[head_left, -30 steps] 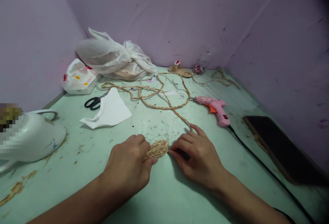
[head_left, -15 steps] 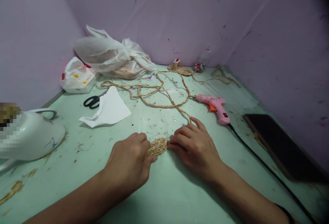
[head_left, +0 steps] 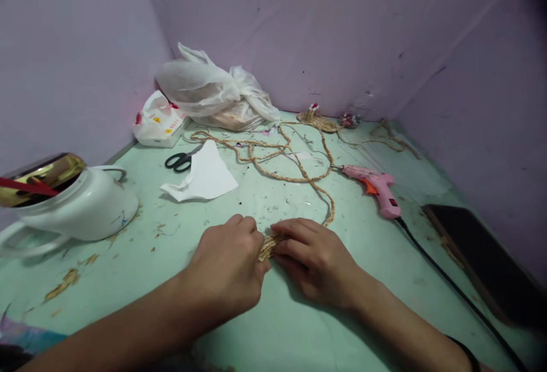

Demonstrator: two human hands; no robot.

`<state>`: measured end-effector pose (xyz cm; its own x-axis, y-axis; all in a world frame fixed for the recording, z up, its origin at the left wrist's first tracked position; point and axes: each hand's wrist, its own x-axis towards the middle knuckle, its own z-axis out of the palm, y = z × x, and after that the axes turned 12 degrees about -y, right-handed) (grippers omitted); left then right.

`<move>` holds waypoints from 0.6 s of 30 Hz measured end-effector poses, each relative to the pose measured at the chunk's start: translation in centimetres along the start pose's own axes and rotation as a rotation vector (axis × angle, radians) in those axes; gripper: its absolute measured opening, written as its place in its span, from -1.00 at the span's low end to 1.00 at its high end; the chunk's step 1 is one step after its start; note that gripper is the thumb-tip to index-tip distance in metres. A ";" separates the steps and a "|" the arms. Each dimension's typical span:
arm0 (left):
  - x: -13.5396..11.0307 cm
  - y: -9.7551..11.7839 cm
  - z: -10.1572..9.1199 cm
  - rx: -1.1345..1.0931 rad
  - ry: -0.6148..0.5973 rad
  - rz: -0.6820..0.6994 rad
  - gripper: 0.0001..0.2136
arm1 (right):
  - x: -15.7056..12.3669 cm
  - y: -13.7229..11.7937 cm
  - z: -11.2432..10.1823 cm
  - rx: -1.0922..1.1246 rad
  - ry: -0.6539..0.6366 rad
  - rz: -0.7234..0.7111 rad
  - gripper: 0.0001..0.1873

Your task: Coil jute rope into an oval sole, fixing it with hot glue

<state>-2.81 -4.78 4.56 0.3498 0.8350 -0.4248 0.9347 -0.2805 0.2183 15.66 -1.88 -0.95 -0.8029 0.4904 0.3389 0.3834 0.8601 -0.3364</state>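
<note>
Between my two hands is a small oval piece of coiled straw braid [head_left: 267,246], mostly covered by fingers. My left hand [head_left: 233,261] is closed on its left end, thumb underneath. My right hand [head_left: 314,258] grips the right end with bent fingers. From behind my right hand a long braided straw cord [head_left: 331,204] runs out and loops over the table. Beyond and to the right lies a pink glue gun [head_left: 376,184] with an orange trigger, its tip touching or very near the cord.
Black-handled scissors [head_left: 179,161] lie partly beneath white paper [head_left: 207,175]. A white teapot-like vessel [head_left: 94,204] stands left, a dark phone-like slab [head_left: 482,258] right. At the back are a plastic bag [head_left: 217,95], a small box [head_left: 160,127] and a woven straw piece [head_left: 318,121].
My right hand has moved in over the braid piece, covering more of it; its forefinger has left the cord. The cord now bends round near the hand. The view has shifted left.
</note>
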 end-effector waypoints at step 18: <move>-0.7 -1.1 0.2 0.012 -0.013 0.018 -0.80 | 0.3 -1.1 0.0 -0.067 0.010 0.099 -0.78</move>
<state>-4.08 -5.16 4.43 0.3669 0.8238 -0.4322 0.9290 -0.3009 0.2153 14.98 -2.65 -0.48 -0.7552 0.5742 0.3163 0.4904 0.8150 -0.3087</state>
